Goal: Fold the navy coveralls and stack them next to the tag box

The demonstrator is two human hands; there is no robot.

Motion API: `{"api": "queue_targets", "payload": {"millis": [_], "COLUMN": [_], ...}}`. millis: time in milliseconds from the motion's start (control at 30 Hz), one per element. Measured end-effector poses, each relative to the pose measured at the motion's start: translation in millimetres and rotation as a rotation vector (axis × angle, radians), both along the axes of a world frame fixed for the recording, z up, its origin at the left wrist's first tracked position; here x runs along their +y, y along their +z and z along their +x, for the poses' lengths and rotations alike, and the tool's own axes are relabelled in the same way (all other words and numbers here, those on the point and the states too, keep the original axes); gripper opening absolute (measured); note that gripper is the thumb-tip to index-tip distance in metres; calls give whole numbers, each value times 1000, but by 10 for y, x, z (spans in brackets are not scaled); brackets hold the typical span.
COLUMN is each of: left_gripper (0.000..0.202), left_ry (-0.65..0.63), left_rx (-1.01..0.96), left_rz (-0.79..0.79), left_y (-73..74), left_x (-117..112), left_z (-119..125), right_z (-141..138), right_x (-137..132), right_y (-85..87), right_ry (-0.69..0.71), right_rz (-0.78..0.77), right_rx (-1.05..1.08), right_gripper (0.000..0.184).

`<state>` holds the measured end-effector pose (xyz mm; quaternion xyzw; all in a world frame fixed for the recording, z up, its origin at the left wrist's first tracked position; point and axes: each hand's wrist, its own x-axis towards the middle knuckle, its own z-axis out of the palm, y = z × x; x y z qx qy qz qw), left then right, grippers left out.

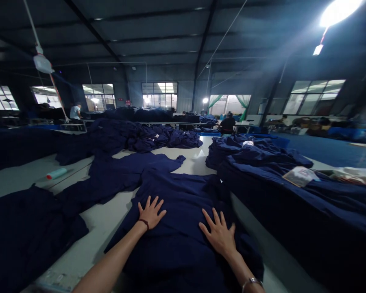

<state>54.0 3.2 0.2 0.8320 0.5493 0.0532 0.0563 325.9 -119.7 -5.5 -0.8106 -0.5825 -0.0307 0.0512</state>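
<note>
A navy blue garment lies spread out on the white table in front of me. My left hand rests flat on its left part, fingers spread. On the right part lies my right hand, palm down and fingers also apart. Neither hand grips anything. A small white tag shows near the garment's far right corner. Beyond my left hand, another navy garment lies loosely across the table, partly against the first one.
To the right stands a long navy stack with a clear plastic bag on top. A mint green roll lies at the left. More navy garments are heaped at the far side. Two people are in the background.
</note>
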Motion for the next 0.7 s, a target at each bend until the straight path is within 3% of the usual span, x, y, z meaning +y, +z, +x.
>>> {"api": "queue_targets", "payload": {"millis": [100,400,533,700], "left_gripper": [61,62,61,61], "left_ry": [5,49,47,20], "left_rx": [2,-13,-4,2], "left_rz": [1,-19,-16,11], "left_y": [17,123,91,-50], "left_x": [143,541,471,162], "left_z": [54,253,233,85], "right_z": [55,231,228,172], "right_x": [159,705,660,313], "right_y": [-27,100,88,45], "right_ry": [3,25,34,32], "right_rz": [5,-25,-49,-60], "right_rx": [-20,-4,-6,10], "right_gripper": [61,59,59,61]}}
